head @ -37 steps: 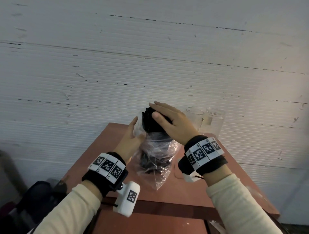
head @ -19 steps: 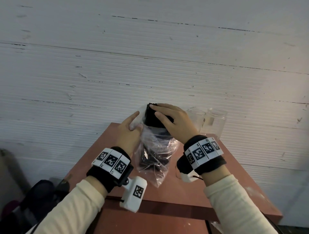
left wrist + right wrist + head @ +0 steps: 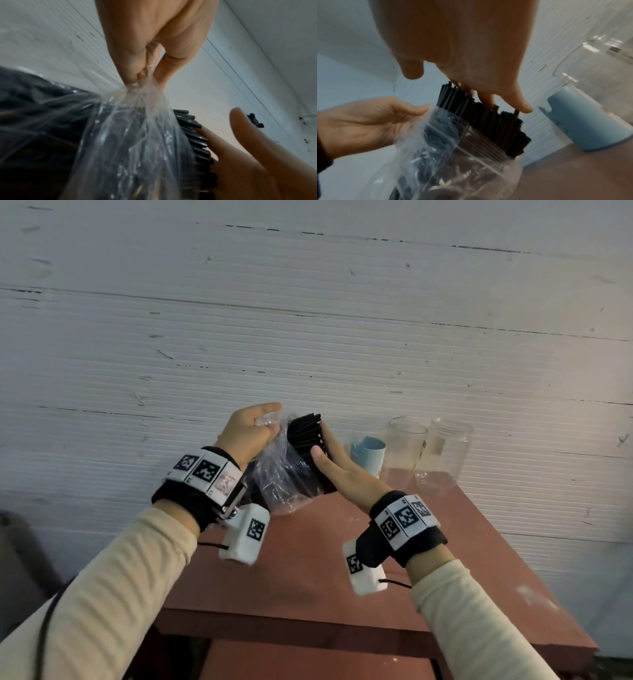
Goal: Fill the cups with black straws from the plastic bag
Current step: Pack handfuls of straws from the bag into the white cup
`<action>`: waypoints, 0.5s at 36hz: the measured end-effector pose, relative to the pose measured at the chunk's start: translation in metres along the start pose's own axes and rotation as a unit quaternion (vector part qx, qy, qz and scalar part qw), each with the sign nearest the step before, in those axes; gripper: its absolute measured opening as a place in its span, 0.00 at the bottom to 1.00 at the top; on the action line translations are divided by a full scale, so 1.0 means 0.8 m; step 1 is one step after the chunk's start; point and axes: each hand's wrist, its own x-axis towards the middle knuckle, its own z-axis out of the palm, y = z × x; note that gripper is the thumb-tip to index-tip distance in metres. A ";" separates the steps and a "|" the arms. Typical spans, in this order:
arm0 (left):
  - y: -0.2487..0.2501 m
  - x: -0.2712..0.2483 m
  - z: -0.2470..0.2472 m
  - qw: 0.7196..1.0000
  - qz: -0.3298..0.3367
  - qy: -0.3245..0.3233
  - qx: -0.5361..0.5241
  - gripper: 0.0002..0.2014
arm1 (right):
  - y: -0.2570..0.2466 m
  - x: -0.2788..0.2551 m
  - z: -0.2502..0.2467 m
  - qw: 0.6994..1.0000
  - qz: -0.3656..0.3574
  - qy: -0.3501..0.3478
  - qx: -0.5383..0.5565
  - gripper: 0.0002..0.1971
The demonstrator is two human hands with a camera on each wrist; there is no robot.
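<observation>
A clear plastic bag (image 3: 284, 477) hangs tilted above the table, with a bundle of black straws (image 3: 306, 436) sticking out of its mouth. My left hand (image 3: 250, 433) pinches the bag's upper edge; the left wrist view shows the plastic bunched between thumb and fingers (image 3: 137, 79). My right hand (image 3: 339, 467) is at the right of the bundle, its straight fingers (image 3: 488, 97) lying against the straws (image 3: 488, 121) and its thumb standing apart. A pale blue cup (image 3: 368, 453) stands just right of the bag.
Two clear jars (image 3: 406, 453) (image 3: 442, 457) stand at the back right of the red-brown table (image 3: 308, 577), against a white ribbed wall. The blue cup (image 3: 582, 121) and a jar (image 3: 599, 67) lie close to my right hand. A dark object sits low at the left.
Both hands have lifted the bag off the table and tilted it. My right hand moved from over the straw tops to their right side. The blue cup has come into view.
</observation>
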 end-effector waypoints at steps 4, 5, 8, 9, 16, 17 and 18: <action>-0.012 0.000 0.014 0.999 0.002 -0.032 0.039 0.21 | 0.008 -0.002 -0.009 0.998 0.063 0.023 0.006 0.37; -0.015 0.000 0.018 0.998 0.005 -0.036 0.050 0.21 | 0.007 -0.003 -0.010 0.997 0.076 0.031 0.005 0.37; -0.021 0.003 0.027 0.997 0.017 -0.037 0.070 0.21 | 0.011 0.000 -0.010 0.989 0.134 0.061 0.006 0.37; -0.022 0.005 0.029 0.996 0.024 -0.037 0.078 0.21 | 0.011 0.001 -0.010 0.985 0.159 0.066 0.000 0.37; -0.032 0.020 0.021 0.994 0.035 -0.019 0.102 0.21 | 0.012 -0.007 -0.022 0.980 0.174 0.078 -0.051 0.31; -0.033 0.021 0.019 0.994 0.036 -0.017 0.099 0.21 | 0.018 -0.006 -0.025 0.980 0.167 0.098 -0.051 0.32; -0.035 0.023 0.018 0.994 0.037 -0.016 0.099 0.21 | 0.026 -0.002 -0.029 0.977 0.165 0.124 -0.051 0.33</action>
